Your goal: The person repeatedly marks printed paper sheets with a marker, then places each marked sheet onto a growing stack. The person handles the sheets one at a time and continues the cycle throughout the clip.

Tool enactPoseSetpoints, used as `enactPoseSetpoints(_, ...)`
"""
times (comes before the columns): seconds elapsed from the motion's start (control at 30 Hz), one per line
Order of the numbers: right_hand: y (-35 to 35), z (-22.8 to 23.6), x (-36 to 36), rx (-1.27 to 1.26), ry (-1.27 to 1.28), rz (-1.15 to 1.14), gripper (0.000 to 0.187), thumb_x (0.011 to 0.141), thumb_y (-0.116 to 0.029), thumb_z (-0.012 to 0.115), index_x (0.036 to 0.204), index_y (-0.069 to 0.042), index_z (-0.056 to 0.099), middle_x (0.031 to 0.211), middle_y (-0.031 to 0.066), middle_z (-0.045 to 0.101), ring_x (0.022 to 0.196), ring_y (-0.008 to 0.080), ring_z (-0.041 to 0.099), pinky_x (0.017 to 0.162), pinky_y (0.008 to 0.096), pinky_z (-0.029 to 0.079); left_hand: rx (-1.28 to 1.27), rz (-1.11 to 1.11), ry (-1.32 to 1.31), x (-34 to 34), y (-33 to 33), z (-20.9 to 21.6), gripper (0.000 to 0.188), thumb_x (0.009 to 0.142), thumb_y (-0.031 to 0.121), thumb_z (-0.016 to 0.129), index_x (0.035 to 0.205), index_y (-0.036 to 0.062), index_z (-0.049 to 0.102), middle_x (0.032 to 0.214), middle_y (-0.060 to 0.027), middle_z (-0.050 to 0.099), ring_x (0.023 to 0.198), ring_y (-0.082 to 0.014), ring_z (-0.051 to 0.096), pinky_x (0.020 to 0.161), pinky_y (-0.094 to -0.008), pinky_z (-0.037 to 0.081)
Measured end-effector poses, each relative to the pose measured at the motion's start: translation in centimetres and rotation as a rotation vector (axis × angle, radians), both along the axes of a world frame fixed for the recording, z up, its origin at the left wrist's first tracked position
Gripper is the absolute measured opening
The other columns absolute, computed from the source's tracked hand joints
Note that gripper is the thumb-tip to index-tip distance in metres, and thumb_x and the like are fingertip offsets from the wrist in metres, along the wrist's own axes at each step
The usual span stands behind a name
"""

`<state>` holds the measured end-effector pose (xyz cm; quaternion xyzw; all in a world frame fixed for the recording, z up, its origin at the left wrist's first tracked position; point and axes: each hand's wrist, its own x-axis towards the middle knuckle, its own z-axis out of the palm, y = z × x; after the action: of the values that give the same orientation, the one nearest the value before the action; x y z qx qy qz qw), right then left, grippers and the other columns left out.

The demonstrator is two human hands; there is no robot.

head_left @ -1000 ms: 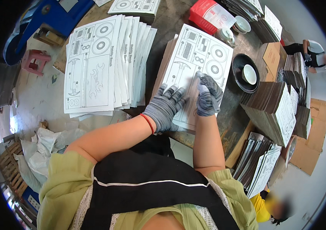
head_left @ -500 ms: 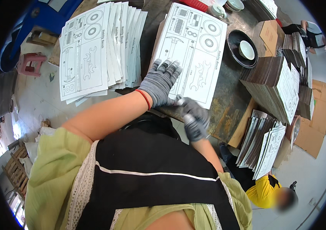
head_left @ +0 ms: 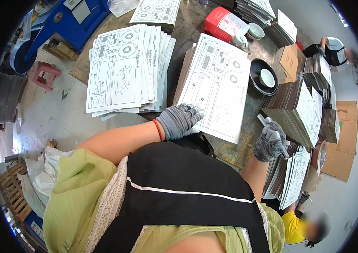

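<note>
A stack of brown boards topped with a white sheet printed with tool drawings (head_left: 212, 90) lies on the dark table in front of me. My left hand (head_left: 180, 121), in a grey striped glove, rests with fingers stretched out on the sheet's near left corner. Off the stack's right side, my right hand (head_left: 270, 141), gloved alike, is closed around a thin pale rod (head_left: 262, 119) whose two ends stick out of the fist. Left of the stack, a fanned pile of similar printed sheets (head_left: 118, 71) reaches over the table's near edge.
A white bowl (head_left: 266, 78) sits in a black dish (head_left: 253, 84) to the right. Beyond are a red bag (head_left: 219, 25) and small cups. Board stacks (head_left: 286, 99) stand at the right, near a person in yellow (head_left: 293, 231). Another person (head_left: 335, 46) is farther off.
My right hand has moved right, from the sheet's near edge to beside the table's right side. The left hand stays on the sheet, nearer its corner. My view has shifted.
</note>
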<state>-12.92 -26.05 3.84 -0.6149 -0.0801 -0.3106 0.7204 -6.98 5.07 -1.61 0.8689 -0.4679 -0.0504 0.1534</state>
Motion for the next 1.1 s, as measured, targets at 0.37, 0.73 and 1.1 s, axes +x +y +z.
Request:
enactPoseSetpoints(0.37,0.2,-1.6,2.6,-0.020,-0.053,-0.036,0.015,0.081,-0.011,0.053,0.073,0.001,0.055,0.071,0.0063,0.055,0.064,0.0181,0.052,0.085,0.0446,0.047,-0.801,0.837,-0.343,2.6,19.5,5.0,0.030,0.092,0.009,0.053,0.121,0.0023,0.059,0.117,-0.0120,0.063,0.104,-0.0218,0.060,0.093,-0.0322,0.043)
enactPoseSetpoints(0.73,4.9,-5.8,6.5,0.074,0.196,0.155,0.045,0.085,-0.033,0.064,0.097,0.010,0.063,0.090,0.0150,0.066,0.074,0.0192,0.062,0.072,0.0311,0.051,-0.154,0.529,0.156,0.4,9.7,2.8,0.037,0.078,0.026,0.064,0.112,0.0102,0.061,0.117,-0.0125,0.058,0.115,-0.0310,0.050,0.099,-0.0413,0.039)
enactPoseSetpoints(1.1,8.3,-10.3,15.0,0.102,0.285,0.061,0.015,0.078,-0.003,0.057,0.088,0.005,0.065,0.082,0.0103,0.064,0.075,0.0185,0.059,0.077,0.0321,0.050,0.204,0.148,0.170,4.6,-3.9,-2.9,0.101,0.070,0.069,0.059,0.146,0.0127,0.026,0.150,-0.0163,0.025,0.139,-0.0340,0.021,0.114,-0.0517,0.005)
